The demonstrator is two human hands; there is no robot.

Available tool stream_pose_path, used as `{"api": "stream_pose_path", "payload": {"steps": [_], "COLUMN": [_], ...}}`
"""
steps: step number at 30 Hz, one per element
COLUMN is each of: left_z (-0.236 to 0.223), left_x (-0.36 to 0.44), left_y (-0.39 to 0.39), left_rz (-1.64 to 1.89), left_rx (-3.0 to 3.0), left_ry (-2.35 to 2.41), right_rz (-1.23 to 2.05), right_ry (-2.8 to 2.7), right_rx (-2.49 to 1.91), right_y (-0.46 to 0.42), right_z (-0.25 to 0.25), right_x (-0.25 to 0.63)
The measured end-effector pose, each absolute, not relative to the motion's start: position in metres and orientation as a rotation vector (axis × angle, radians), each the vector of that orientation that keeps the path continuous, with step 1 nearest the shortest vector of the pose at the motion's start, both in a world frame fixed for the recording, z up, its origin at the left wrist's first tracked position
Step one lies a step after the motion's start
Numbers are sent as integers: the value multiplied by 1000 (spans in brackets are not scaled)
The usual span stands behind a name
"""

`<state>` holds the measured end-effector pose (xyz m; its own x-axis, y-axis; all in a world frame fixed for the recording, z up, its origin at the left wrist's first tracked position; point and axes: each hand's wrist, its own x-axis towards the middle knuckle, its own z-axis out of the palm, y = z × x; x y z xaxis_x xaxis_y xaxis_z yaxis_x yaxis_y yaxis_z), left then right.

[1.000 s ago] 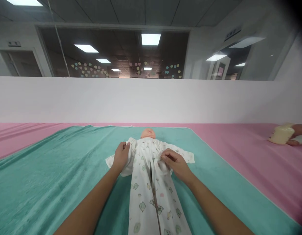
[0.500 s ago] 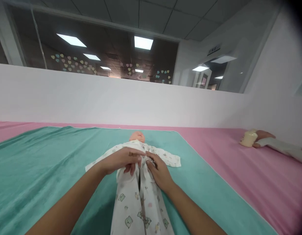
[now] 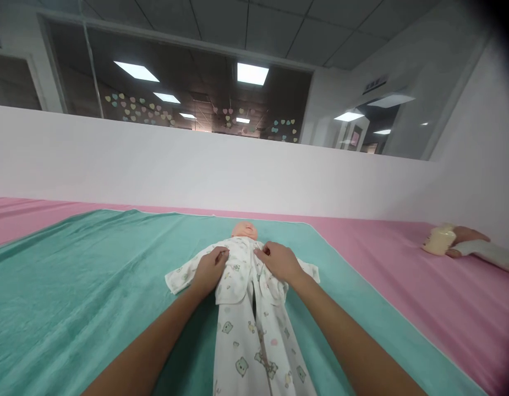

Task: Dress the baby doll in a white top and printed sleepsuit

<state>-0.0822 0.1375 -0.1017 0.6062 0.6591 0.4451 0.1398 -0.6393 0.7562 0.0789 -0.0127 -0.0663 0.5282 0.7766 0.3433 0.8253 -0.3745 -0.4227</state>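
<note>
A baby doll lies on its back on a teal blanket, its head (image 3: 245, 230) pointing away from me. It wears a white baby shirt (image 3: 236, 283) with a small animal print, sleeves spread to both sides, and matching long pants (image 3: 241, 352) that stretch toward me. My left hand (image 3: 212, 269) has its fingers pinched together on the shirt at the left of the chest. Across from it, my right hand (image 3: 281, 261) pinches the shirt near its front opening. Cloth between the fingertips is mostly hidden.
The teal blanket (image 3: 126, 264) covers a pink sheet (image 3: 394, 264). At the right lie a cream bottle-like object (image 3: 439, 240) and a skin-coloured form with white cloth (image 3: 489, 254), whose kind I cannot make out. A white wall (image 3: 175, 170) with windows above stands behind.
My hands were close together at the middle of the shirt; now they are apart, the left further left, the right higher on the chest. The shirt front lies flatter. The view has shifted slightly.
</note>
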Motion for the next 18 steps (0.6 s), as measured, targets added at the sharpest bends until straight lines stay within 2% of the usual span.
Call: {"api": "stream_pose_path", "payload": {"steps": [7, 11, 18], "left_z": [-101, -100, -96], "left_x": [-81, -81, -85], "left_y": [116, 113, 107], "left_rz": [1012, 1018, 1001], "left_rx": [2249, 2299, 2365], "left_ry": [651, 619, 619], "right_rz": [-42, -86, -161], "right_ry": [-1418, -1363, -1414], "right_rx": [-2244, -2171, -1879], "right_y": [47, 62, -4], "right_z": [-33, -35, -55], "right_x": [101, 92, 56]}}
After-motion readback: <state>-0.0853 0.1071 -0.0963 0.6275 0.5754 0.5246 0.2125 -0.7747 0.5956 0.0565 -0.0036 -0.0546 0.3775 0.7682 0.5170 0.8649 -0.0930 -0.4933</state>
